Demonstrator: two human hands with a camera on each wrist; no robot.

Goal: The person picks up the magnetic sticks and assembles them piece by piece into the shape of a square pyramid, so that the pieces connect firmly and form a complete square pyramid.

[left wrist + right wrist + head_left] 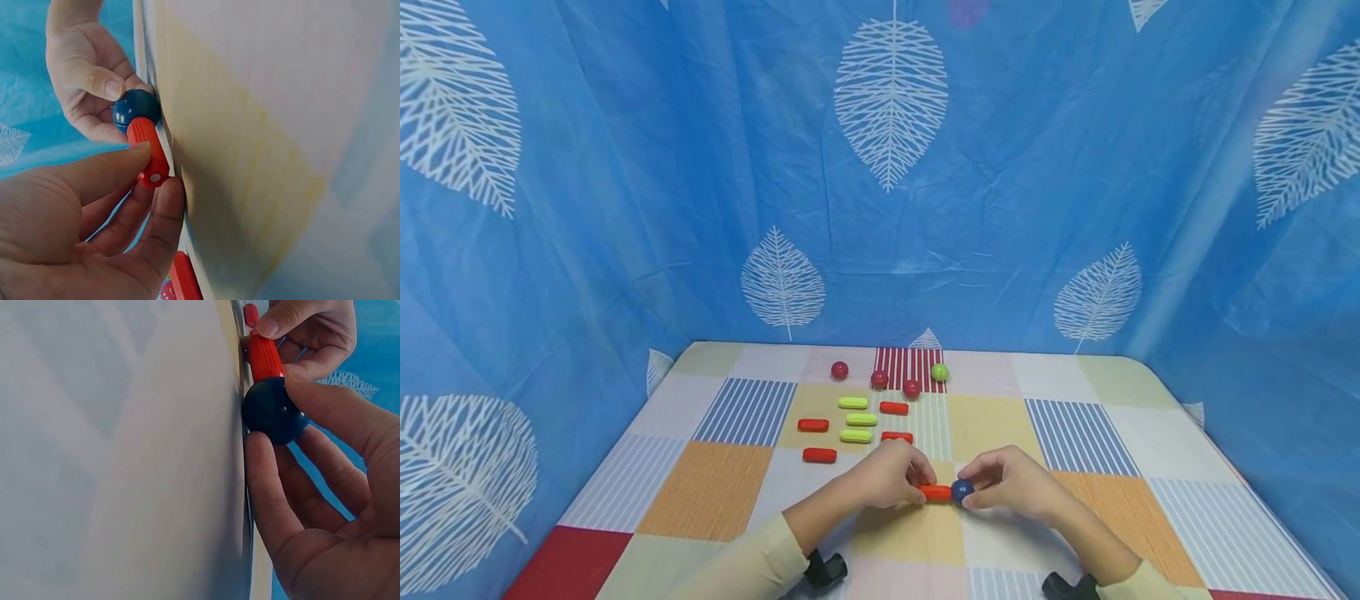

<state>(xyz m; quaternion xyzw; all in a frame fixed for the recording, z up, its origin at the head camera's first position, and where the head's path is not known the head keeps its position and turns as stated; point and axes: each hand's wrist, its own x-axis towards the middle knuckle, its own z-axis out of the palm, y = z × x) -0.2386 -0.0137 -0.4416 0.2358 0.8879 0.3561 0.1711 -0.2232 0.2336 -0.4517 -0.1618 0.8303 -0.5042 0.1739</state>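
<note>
My left hand (892,477) pinches a red ribbed rod (936,493) between thumb and fingers, low over the tablecloth. The rod's free end carries a pale round dot, seen in the left wrist view. At its other end sits a dark blue ball (962,491), end to end with the rod. My right hand (1017,483) holds that ball by its side with thumb and fingertips, as the right wrist view shows at the blue ball (275,410). Just beyond the left hand lies another red rod (897,437), partly covered by that hand.
Farther back lie several loose rods, among them a yellow-green rod (861,419) and a red rod (813,425). Behind them are three red balls, one a red ball (912,388), and a green ball (940,372). A blue leaf-patterned curtain (1000,208) surrounds the patchwork tablecloth (715,492).
</note>
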